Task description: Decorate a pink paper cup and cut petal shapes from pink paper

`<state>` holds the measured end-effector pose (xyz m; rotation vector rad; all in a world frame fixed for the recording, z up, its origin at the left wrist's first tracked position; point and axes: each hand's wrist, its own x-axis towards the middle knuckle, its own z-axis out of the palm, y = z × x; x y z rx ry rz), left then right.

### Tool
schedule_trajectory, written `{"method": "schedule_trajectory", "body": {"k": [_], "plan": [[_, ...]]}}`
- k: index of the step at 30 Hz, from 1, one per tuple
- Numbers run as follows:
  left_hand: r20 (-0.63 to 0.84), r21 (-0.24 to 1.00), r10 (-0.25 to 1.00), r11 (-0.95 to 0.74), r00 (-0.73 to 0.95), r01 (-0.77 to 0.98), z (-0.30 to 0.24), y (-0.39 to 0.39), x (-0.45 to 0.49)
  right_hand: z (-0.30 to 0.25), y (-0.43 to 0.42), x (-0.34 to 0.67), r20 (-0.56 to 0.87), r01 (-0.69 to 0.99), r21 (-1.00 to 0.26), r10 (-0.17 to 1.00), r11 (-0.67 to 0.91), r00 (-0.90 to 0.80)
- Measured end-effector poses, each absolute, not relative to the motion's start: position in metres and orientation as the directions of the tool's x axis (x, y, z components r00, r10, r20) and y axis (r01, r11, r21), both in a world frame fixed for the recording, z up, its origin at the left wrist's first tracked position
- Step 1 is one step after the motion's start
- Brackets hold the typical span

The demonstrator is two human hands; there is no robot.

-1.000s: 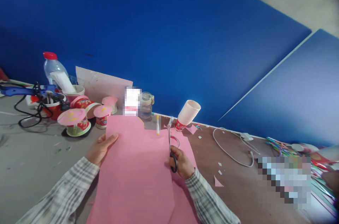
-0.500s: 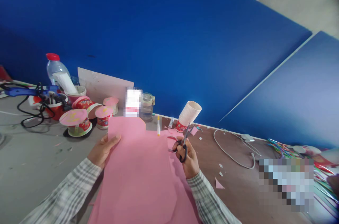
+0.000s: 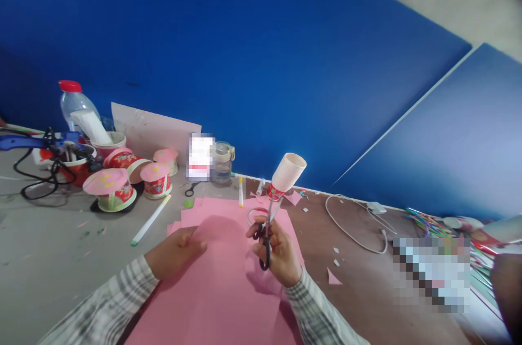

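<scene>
Pink paper sheets [image 3: 220, 285] lie spread on the table in front of me. My right hand [image 3: 277, 252] is closed on black-handled scissors [image 3: 266, 231], held up with the blades pointing away toward a stack of paper cups [image 3: 285, 174]. My left hand [image 3: 177, 250] rests on the pink paper at its left side, fingers curled and pinching the sheet's edge. A yellow-capped marker [image 3: 241, 193] lies just beyond the paper.
Decorated cups with pink lids [image 3: 110, 187] stand at the left beside a water bottle [image 3: 75, 108], a blue glue gun [image 3: 24, 141] with black cord, and a glass jar [image 3: 223, 163]. A white cable [image 3: 359, 225] and coloured straws [image 3: 424, 217] lie at the right. Blue partition boards [image 3: 244, 62] stand behind.
My right hand lifted the scissors off the paper and drew back toward me. My left hand slid inward to the right, and the upper pink sheet has come down, uncovering a pencil and small scissors.
</scene>
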<state>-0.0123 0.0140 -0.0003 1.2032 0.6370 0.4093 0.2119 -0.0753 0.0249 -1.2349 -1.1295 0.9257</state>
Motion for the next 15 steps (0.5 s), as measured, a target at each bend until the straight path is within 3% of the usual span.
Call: {"method": "schedule_trajectory", "body": {"k": [4,10,15], "plan": [[-0.238,0.938,0.548,0.344,0.802,0.043,0.001,0.01,-0.01,0.018,-0.072,0.206,0.11,0.086,-0.992,0.976,0.095,0.188],[-0.214,0.962,0.454,0.254,0.865,0.104,0.008,0.013,-0.01,0.011,-0.063,0.204,-0.081,-0.086,-0.994,0.983,-0.068,0.166],[-0.154,0.983,0.638,0.178,0.754,0.05,-0.003,0.026,-0.011,0.012,-0.055,0.217,-0.043,-0.16,-0.987,0.954,0.005,0.298]]}}
